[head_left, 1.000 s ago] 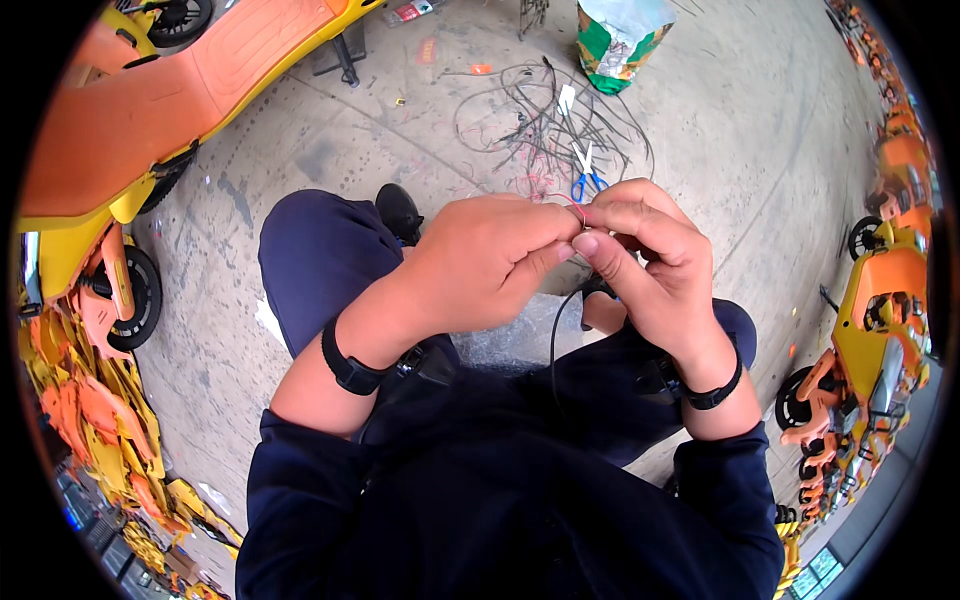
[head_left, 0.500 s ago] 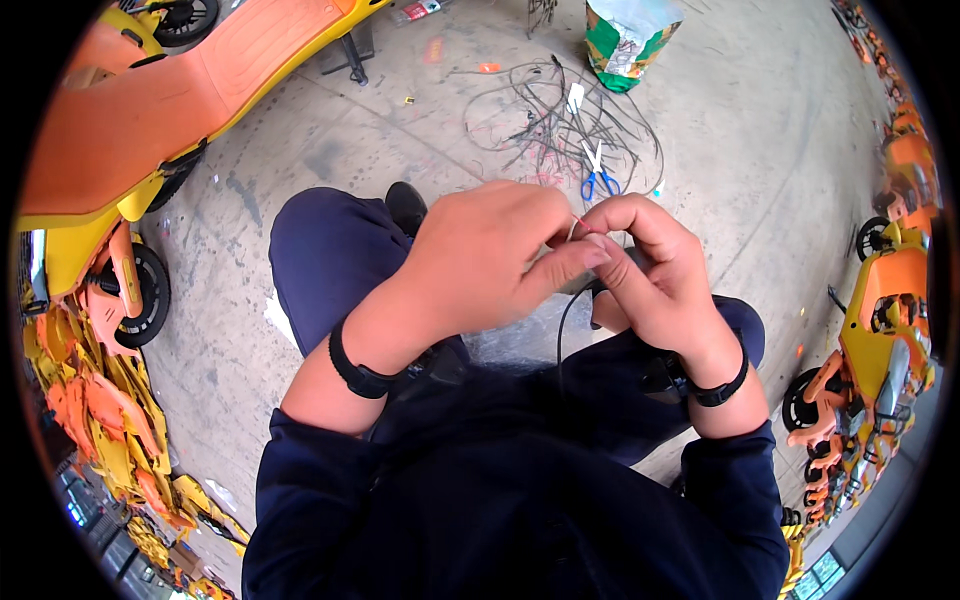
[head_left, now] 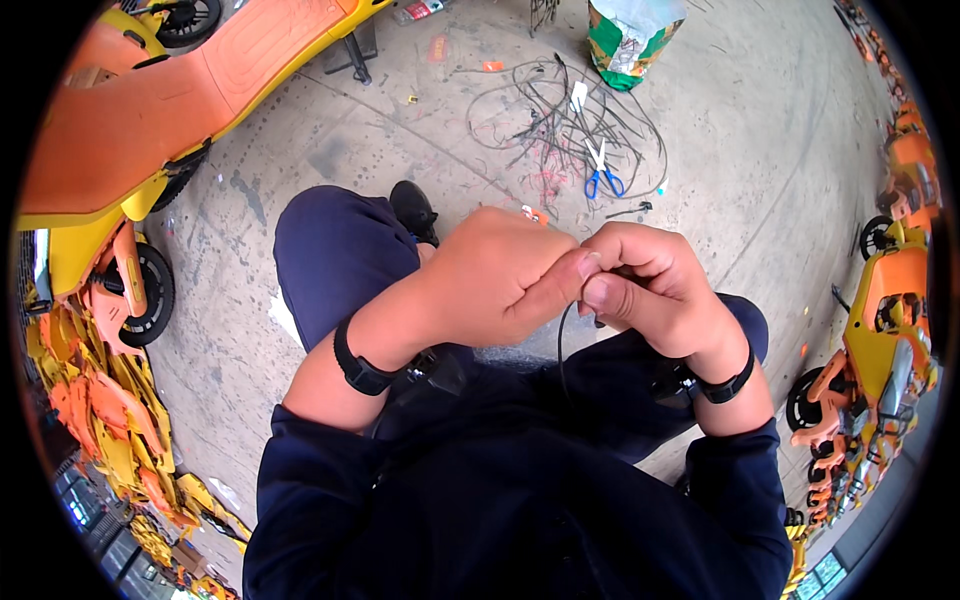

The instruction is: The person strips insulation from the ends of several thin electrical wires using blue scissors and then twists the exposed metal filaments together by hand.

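In front of my knees, my left hand [head_left: 500,280] and my right hand [head_left: 655,290] meet at the fingertips. Both are closed in a pinch, thumbs and forefingers pressed together. A thin black cable [head_left: 562,352] comes out from between them and hangs in a curve toward my lap. Its upper end is hidden by the fingers. Beyond the hands on the floor lie scissors [head_left: 602,178] with blue handles, their blades partly spread, beside a tangle of dark cable pieces [head_left: 515,100].
A green and white bag [head_left: 630,50] stands past the tangle. To the left are an orange and yellow scooter body [head_left: 150,130] and heaped orange and yellow panels [head_left: 105,420]. More scooters [head_left: 880,310] line the right side. Clear plastic [head_left: 515,356] lies between my legs.
My hands have come slightly lower and closer together, thumbs now nearly touching. The thin red and pale wire strands seen between the fingertips are now covered. The cable still hangs down.
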The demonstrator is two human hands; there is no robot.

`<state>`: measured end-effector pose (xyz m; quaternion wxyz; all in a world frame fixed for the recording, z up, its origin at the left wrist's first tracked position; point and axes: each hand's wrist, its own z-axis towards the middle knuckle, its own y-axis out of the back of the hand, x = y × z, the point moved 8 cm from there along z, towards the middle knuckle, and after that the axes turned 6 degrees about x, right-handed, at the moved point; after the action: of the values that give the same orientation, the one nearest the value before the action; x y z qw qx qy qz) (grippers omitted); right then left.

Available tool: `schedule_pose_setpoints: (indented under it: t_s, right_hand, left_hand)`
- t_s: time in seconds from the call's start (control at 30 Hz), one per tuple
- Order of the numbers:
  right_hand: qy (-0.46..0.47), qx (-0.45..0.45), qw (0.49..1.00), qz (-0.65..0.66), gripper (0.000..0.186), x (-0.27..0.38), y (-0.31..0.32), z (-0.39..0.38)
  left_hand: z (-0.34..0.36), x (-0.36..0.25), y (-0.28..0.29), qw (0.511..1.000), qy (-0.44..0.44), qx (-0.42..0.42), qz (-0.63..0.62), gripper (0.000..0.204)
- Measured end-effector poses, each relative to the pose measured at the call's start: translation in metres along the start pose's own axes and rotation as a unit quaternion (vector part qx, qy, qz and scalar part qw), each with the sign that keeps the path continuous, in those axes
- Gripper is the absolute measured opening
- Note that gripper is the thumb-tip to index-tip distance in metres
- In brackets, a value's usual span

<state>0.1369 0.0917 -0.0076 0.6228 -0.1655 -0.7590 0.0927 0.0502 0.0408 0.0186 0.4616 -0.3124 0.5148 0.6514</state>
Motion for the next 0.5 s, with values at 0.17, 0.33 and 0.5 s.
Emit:
schedule_pose_setpoints:
  t_s: [0.17,0.33,0.5]
  right_hand:
    - [0.042,0.017,0.996,0.075,0.007,0.004,-0.005,0.001]
    - [0.064,0.027,0.993,0.1,0.008,0.005,-0.005,0.003]
    - [0.093,0.035,0.989,0.105,0.011,0.001,-0.004,0.003]
  left_hand:
    - [0.002,0.002,-0.003,0.973,0.043,-0.011,-0.226,0.037]
    - [-0.002,0.007,-0.005,0.951,0.055,-0.059,-0.299,0.04]
    - [-0.005,0.01,-0.004,0.937,0.061,-0.095,-0.331,0.041]
